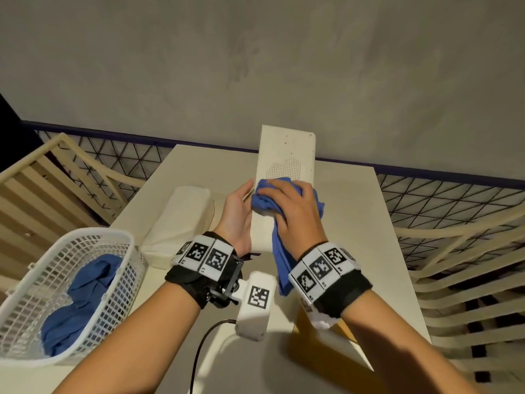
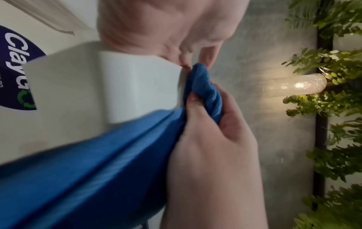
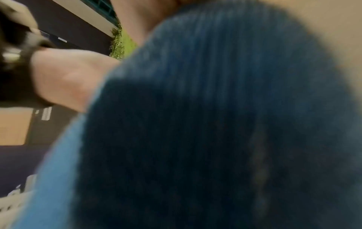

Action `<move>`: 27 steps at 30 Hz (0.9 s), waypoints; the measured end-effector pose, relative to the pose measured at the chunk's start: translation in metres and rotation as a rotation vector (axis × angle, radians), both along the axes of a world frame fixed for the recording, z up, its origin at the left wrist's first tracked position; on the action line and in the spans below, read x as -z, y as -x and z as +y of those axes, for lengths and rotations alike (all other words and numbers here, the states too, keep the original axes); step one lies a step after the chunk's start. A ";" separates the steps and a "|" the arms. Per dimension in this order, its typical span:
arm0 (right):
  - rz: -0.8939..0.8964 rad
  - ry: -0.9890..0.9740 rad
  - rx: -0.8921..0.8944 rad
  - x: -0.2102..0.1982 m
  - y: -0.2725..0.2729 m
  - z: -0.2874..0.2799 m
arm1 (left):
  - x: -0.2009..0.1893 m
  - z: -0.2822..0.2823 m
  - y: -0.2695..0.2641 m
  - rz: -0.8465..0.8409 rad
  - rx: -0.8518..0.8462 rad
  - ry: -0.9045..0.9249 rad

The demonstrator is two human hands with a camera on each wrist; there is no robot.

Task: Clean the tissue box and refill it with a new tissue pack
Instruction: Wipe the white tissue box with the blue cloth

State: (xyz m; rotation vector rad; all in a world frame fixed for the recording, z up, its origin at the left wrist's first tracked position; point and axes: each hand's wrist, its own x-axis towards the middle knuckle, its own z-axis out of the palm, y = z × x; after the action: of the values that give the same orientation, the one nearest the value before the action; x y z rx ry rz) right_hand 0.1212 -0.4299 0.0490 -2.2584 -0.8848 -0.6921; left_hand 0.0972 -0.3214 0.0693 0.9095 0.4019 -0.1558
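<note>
In the head view, the long white tissue box (image 1: 287,155) is held tilted over the table. My left hand (image 1: 240,207) grips its left side, thumb along the edge. My right hand (image 1: 295,211) presses a bunched blue cloth (image 1: 265,204) on the box's top face, with the cloth's tail hanging toward my wrist. The left wrist view shows the box (image 2: 121,86) close up, with the right hand's thumb (image 2: 192,102) pinching the cloth (image 2: 98,162) at its corner. The new tissue pack (image 1: 181,220) lies on the table left of the box. Blurred cloth (image 3: 215,124) fills the right wrist view.
A white mesh basket (image 1: 93,233) with another blue cloth (image 1: 85,282) stands at the table's front left. The pale table (image 1: 369,223) ends against a grey wall. Slatted cream chairs (image 1: 468,280) flank it on both sides. A black cable (image 1: 199,354) runs off the front edge.
</note>
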 end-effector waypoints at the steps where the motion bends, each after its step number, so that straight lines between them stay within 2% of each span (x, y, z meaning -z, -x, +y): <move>1: -0.033 0.011 -0.025 0.004 0.006 0.000 | 0.000 0.001 -0.001 0.000 0.020 0.001; 4: -0.144 0.038 -0.185 0.017 0.025 -0.007 | -0.003 0.005 -0.002 0.011 0.066 0.015; 6: -0.110 0.113 -0.245 0.024 0.027 -0.018 | -0.004 0.006 0.000 -0.008 0.079 0.015; 11: -0.144 0.220 -0.252 0.034 0.021 -0.041 | -0.005 0.005 0.003 -0.020 0.087 0.038; 16: -0.118 0.202 -0.279 0.025 0.025 -0.023 | -0.001 -0.002 0.002 -0.006 0.135 0.014; 19: -0.155 0.188 -0.316 0.016 0.024 -0.040 | -0.001 0.005 0.004 -0.031 0.117 0.033; 23: -0.014 0.162 -0.229 0.018 0.014 -0.058 | -0.005 0.010 0.004 -0.083 0.077 0.014; 27: 0.069 -0.011 -0.099 0.019 0.011 -0.046 | -0.004 0.005 0.002 -0.106 0.108 -0.165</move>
State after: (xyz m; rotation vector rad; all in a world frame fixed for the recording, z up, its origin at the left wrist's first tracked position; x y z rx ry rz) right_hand 0.1101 -0.4762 0.0298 -2.1983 -0.9496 -0.5694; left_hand 0.0955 -0.3160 0.0738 1.0980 0.2697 -0.1744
